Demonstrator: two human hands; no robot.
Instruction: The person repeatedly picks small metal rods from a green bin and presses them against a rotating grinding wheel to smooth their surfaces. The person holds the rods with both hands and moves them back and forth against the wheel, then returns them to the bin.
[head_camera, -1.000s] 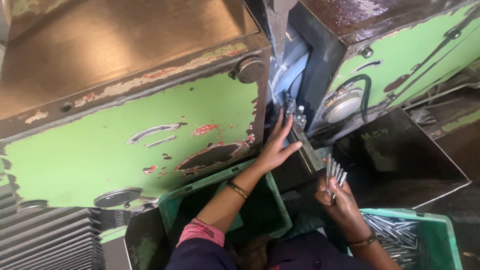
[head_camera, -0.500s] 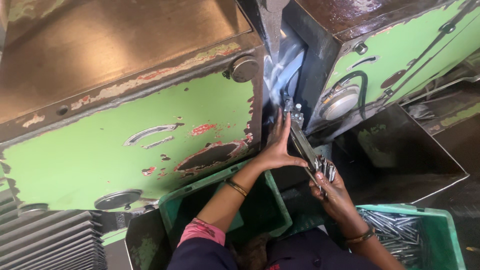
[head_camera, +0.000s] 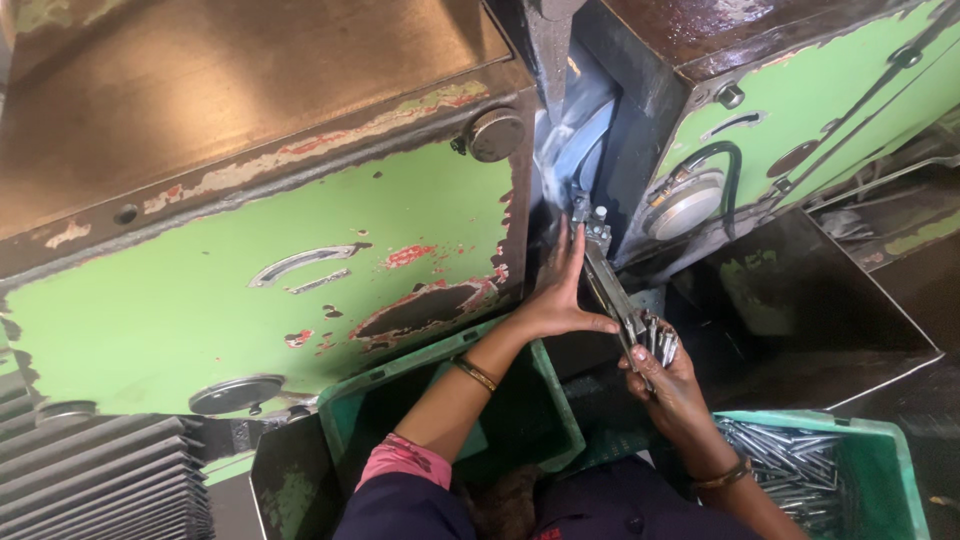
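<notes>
Right hand (head_camera: 668, 385) grip clamped on short shiny metal pins (head_camera: 658, 340); left hand (head_camera: 560, 295) open against slanted feed rail (head_camera: 607, 280).

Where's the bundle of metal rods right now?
In the head view, right of centre: the metal rods are gripped in the right hand, beside the slanted metal rail and above the green crate.

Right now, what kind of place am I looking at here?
Most likely a metalworking shop or factory floor. A big green machine with chipped paint fills the view, a green crate holds loose metal rods, and the right hand feeds a bunch of rods to the machine's narrow guide rail.
</notes>
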